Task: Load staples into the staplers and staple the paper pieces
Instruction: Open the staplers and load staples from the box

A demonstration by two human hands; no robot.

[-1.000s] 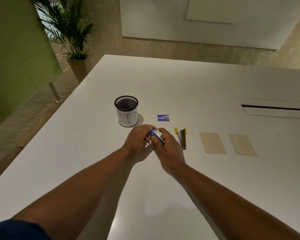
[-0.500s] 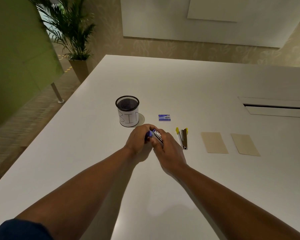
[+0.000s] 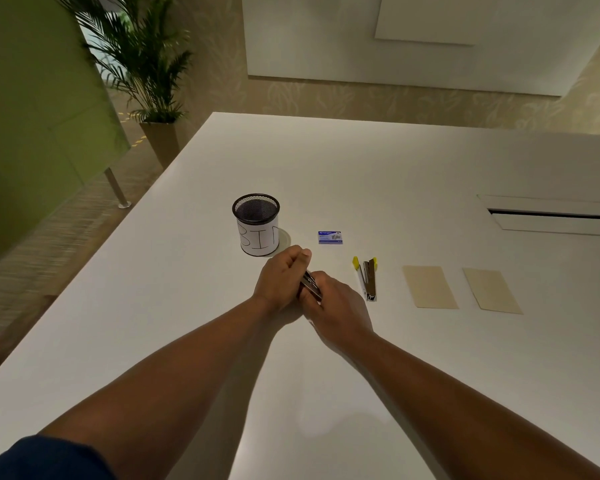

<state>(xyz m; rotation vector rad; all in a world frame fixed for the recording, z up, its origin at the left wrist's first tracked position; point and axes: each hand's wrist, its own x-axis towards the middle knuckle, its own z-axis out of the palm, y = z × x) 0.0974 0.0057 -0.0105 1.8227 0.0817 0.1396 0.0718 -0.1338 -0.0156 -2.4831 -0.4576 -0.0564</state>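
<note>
Both my hands hold a small blue stapler low over the white table; only a strip of its metal shows between them. My left hand wraps round its far end, thumb on top. My right hand grips its near end. A yellow stapler lies hinged wide on the table just right of my hands. A blue staple box sits behind it. Two tan paper pieces lie flat further right.
A black mesh cup labelled BIN stands just behind my left hand. A cable slot is cut into the table at far right. A potted palm and a green partition stand beyond the table's left edge.
My hands have closed tighter over the blue stapler, and its blue end no longer shows. They stay at the same spot on the table.
</note>
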